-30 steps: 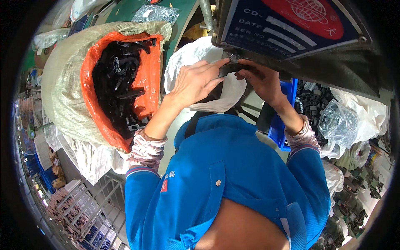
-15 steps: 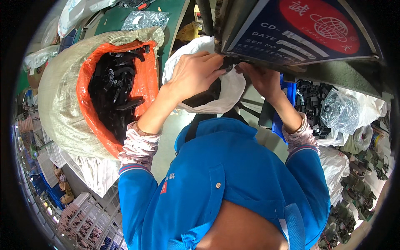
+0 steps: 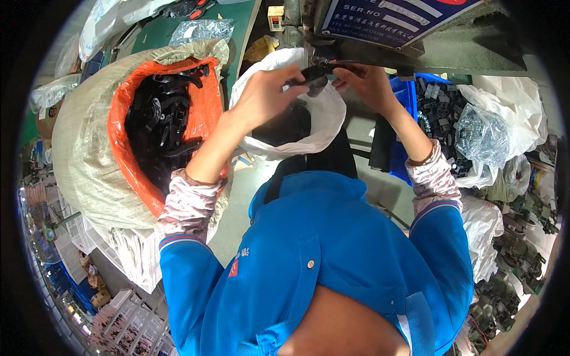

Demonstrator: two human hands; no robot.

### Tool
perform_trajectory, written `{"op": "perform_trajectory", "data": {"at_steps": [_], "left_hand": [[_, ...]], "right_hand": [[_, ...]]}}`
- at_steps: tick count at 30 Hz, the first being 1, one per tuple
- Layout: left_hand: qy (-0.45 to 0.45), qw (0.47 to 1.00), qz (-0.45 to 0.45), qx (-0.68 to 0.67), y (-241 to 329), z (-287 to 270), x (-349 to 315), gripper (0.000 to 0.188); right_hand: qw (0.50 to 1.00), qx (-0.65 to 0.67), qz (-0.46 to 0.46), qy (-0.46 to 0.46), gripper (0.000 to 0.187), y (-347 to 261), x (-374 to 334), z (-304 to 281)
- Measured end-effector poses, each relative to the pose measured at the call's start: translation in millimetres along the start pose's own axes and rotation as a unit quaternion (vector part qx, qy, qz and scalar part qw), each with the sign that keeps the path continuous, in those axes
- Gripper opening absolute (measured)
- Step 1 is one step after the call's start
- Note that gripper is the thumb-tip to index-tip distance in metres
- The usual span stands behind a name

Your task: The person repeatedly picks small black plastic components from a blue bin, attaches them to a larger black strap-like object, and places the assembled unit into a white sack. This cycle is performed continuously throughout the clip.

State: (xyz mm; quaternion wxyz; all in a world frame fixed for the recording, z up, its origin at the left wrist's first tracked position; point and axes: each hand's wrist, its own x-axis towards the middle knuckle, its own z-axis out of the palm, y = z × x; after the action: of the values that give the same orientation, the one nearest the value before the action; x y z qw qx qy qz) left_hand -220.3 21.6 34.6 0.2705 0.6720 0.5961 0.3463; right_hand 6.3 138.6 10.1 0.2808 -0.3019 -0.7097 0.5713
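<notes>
Beneath the machine head, a black curved plastic part is held between my two hands. My left hand is closed with thumb and forefinger at the part's left end. Fingertips of my right hand pinch its right end. A white sack stands open below the hands, with dark pieces inside whose shape is hard to make out. To the left, a big woven sack with an orange liner gapes open, full of black curved parts.
On the right, a blue bin holds small dark blocks, with a clear bag of metal pieces on top. A green table lies at the far left, bearing another clear bag. The machine's nameplate overhangs the hands.
My view has shifted, so the nameplate sits higher. Both hands have drawn slightly apart, and the black part between them now shows more fully, clear of the machine's lower edge.
</notes>
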Motion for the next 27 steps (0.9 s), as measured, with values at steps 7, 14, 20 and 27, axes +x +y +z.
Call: {"op": "perform_trajectory", "data": {"at_steps": [7, 14, 20, 27], "left_hand": [[0.015, 0.995, 0.086, 0.055, -10.4, -0.6, 4.7, 0.023], [-0.025, 0.997, 0.052, 0.055, -3.5, -8.6, 10.6, 0.024], [-0.016, 0.994, 0.081, 0.067, -3.5, -8.9, 7.4, 0.025], [-0.017, 0.995, 0.079, 0.066, -4.3, -8.1, 7.5, 0.024]], "right_hand": [[0.996, -0.03, 0.038, -0.072, 0.034, -0.9, 6.5, -10.8], [0.935, -0.331, -0.017, -0.122, 0.034, 79.9, 40.7, -45.6], [0.77, -0.627, -0.03, -0.114, 0.028, 152.2, 78.7, -35.2], [0.764, -0.641, -0.054, -0.053, 0.029, 142.1, 80.5, -29.3]]}}
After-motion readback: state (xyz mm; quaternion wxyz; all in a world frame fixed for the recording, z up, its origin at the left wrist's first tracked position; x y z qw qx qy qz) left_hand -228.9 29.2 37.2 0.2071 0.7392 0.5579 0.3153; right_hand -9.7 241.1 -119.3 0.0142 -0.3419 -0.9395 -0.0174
